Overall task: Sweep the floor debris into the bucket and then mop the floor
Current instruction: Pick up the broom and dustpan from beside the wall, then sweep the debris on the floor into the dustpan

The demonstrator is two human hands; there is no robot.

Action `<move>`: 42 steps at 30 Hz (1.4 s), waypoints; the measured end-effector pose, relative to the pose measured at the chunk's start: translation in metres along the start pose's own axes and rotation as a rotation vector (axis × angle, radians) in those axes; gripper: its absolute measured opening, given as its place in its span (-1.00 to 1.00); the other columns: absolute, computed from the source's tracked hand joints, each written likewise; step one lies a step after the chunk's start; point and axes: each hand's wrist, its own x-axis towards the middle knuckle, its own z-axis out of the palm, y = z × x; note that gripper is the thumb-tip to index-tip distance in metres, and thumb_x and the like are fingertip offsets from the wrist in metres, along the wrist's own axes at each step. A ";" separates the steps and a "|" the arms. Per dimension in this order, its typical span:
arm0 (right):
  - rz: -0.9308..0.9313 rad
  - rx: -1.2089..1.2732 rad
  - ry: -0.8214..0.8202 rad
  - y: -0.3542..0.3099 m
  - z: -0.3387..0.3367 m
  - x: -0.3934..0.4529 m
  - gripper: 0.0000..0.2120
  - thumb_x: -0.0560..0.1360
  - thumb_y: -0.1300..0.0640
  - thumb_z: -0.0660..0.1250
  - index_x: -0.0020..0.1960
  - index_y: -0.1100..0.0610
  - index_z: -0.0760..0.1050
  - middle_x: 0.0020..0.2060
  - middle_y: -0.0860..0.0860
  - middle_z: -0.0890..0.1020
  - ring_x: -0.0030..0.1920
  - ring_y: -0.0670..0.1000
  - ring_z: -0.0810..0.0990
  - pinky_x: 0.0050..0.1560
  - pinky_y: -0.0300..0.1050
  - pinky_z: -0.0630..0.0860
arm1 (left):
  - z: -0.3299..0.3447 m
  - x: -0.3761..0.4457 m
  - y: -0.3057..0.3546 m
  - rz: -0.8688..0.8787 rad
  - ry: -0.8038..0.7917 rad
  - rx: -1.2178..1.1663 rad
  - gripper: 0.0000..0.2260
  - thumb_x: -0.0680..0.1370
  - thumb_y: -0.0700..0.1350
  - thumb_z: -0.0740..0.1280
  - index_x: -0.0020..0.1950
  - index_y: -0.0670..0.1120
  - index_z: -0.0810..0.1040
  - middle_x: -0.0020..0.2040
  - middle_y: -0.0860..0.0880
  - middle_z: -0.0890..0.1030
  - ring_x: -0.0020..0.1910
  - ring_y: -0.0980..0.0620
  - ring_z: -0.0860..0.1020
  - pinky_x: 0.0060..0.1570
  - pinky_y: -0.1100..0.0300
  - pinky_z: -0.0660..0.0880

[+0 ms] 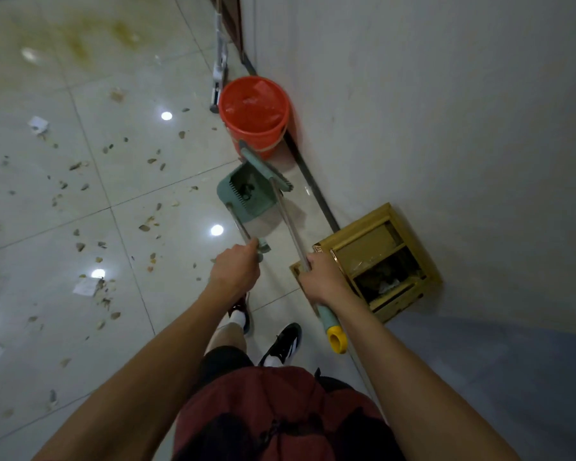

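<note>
Debris (pixel 80 184) — small leaves, husk-like bits and paper scraps — lies scattered over the glossy tile floor (pixel 140 78), well to the left of both hands and apart from the tools. The orange bucket (pixel 253 111) stands against the wall (pixel 446 94), lined with a red bag, just beyond the broom head (pixel 266 169). The green dustpan (pixel 246 197) sits just short of the bucket, the broom head touching or resting across its upper edge; something dark lies inside the pan, too small to identify. The left hand (pixel 236 267) is clamped around the top of the dustpan's long handle; the right hand (pixel 323 277) is clamped around the broom's metal shaft, the yellow-capped grip end sticking out below the fist. Step in hand, by judgement: the sweeping stage, at the start or between loads — most of the debris is not yet gathered. Next move likely calls for turning left, carrying both tools to the litter, and setting the pan edge flat on the tile. A mop (pixel 218 61) leans by the wall behind the bucket; a yellow wooden box (pixel 379 261) sits to the right; yellowish stains mark the far tiles.
</note>
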 end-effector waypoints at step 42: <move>0.432 0.242 -0.167 -0.133 0.301 0.032 -0.76 0.47 0.39 0.14 0.09 0.46 0.43 -0.26 0.28 0.53 -0.52 0.11 0.47 -0.57 -0.16 0.46 | -0.036 -0.143 -0.354 -0.507 -0.056 -0.314 -0.66 0.51 -0.18 0.25 0.24 0.09 0.55 -0.25 -0.04 0.59 -0.30 -0.07 0.55 -0.27 0.06 0.61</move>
